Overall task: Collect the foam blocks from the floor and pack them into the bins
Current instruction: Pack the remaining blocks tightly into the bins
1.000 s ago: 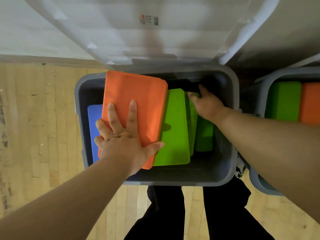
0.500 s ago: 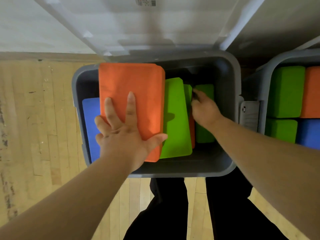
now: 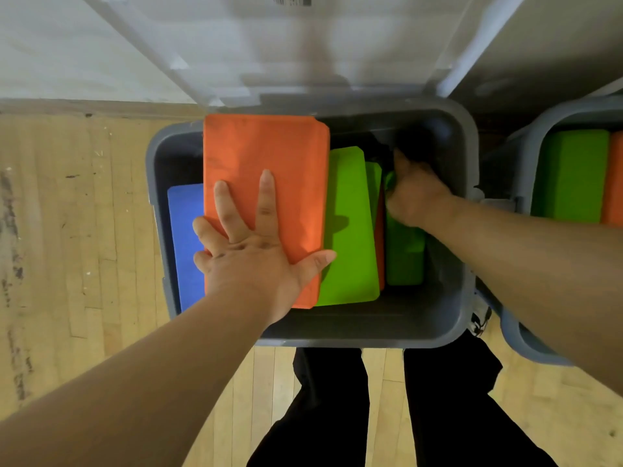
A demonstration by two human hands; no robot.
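Note:
A grey bin [image 3: 371, 332] stands open in front of me with foam blocks on edge inside. My left hand [image 3: 256, 254] lies flat with spread fingers on a large orange block [image 3: 269, 163] that leans over a blue block [image 3: 183, 244]. To its right stand a big green block [image 3: 350, 230] and thinner green and orange ones. My right hand [image 3: 414, 193] reaches down at the bin's right side and grips the top of a smaller green block [image 3: 404, 257]; its fingertips are hidden.
The bin's clear lid [image 3: 303, 45] stands up against the white wall. A second grey bin [image 3: 526, 345] at the right holds a green block [image 3: 573, 173] and an orange one. Wooden floor lies left and below; my dark trouser legs [image 3: 337, 416] stand against the bin's front.
My right hand has shifted a little farther back and deeper along the small green block. My left hand stays flat on the orange block. The view has moved slightly.

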